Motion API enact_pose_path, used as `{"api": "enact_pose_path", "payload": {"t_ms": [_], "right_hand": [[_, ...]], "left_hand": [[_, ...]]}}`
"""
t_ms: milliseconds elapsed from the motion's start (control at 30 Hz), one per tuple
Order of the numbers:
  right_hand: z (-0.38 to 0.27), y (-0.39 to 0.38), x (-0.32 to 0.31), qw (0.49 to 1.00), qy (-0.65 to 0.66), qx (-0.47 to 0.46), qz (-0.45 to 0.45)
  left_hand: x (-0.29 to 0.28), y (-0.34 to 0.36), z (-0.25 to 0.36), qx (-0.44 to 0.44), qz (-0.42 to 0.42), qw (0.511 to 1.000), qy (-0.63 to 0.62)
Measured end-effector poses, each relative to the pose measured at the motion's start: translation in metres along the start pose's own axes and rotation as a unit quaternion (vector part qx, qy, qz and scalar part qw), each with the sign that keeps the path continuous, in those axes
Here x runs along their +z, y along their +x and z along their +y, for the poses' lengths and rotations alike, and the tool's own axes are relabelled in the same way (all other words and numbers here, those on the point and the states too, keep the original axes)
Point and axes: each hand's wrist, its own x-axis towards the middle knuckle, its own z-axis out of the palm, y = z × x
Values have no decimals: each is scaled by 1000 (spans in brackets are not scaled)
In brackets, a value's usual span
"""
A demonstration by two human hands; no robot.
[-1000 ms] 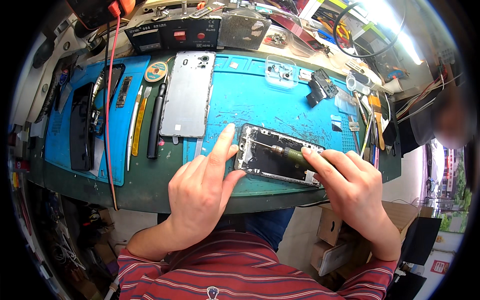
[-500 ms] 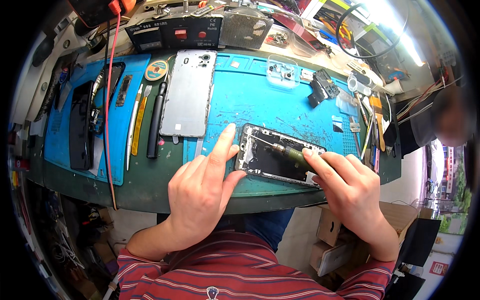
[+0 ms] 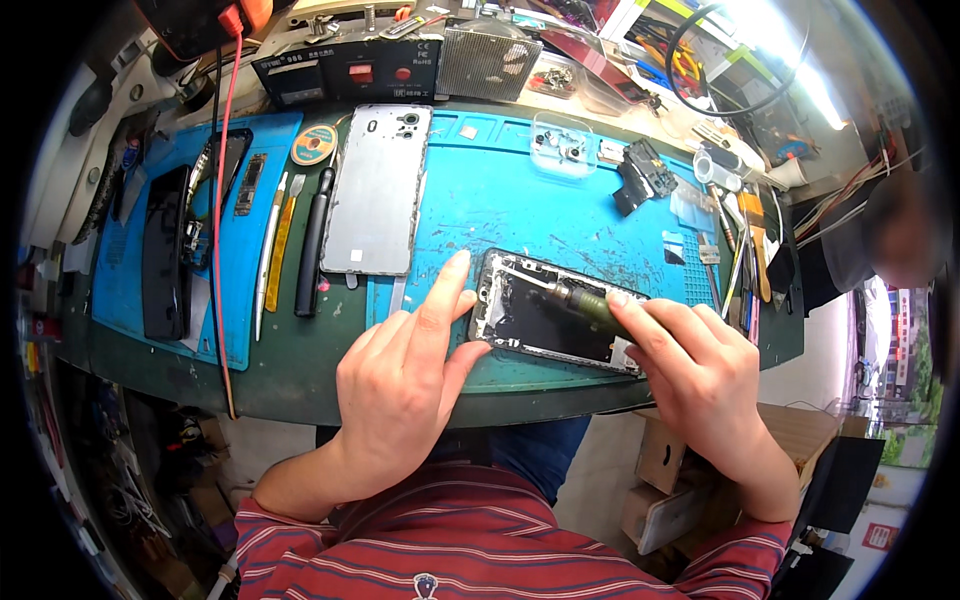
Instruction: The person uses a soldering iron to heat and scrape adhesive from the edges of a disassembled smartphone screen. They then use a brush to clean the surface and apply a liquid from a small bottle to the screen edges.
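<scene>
An opened phone frame [image 3: 530, 320] lies on the blue mat, its dark inside facing up and pale residue along its rim. Stretched out at its left end is my left hand [image 3: 400, 390], index finger pointing away and thumb by the near left corner. The fingers are apart; whether they press on the frame I cannot tell. My right hand [image 3: 695, 375] is closed on a green-handled tool [image 3: 590, 304] with a thin metal shaft. That shaft slants over the frame toward its far left corner. The exact shape of its tip is too small to make out.
A silver phone back cover [image 3: 372, 195] lies beyond my left hand. Left of it are a black pen-like tool [image 3: 314, 245], a yellow tool [image 3: 280, 260] and a dark phone [image 3: 165, 255]. A clear parts box [image 3: 562, 148] and black phone part [image 3: 643, 175] sit farther back.
The tool and my right fingertips have shifted very slightly over the frame. My left hand stays in place.
</scene>
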Motion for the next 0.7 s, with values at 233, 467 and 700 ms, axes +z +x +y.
{"api": "enact_pose_path", "payload": {"t_ms": [233,467,700], "right_hand": [[3,-3,3,997,36,39,61],[6,-21,5,993,68,52,82],[10,-49,4,988,80,77,107]], "left_hand": [[-10,21,0,-31,-20,999,-18],[2,56,1,-26,-95,990,102],[4,67,-10,54,-130,977,160]]}}
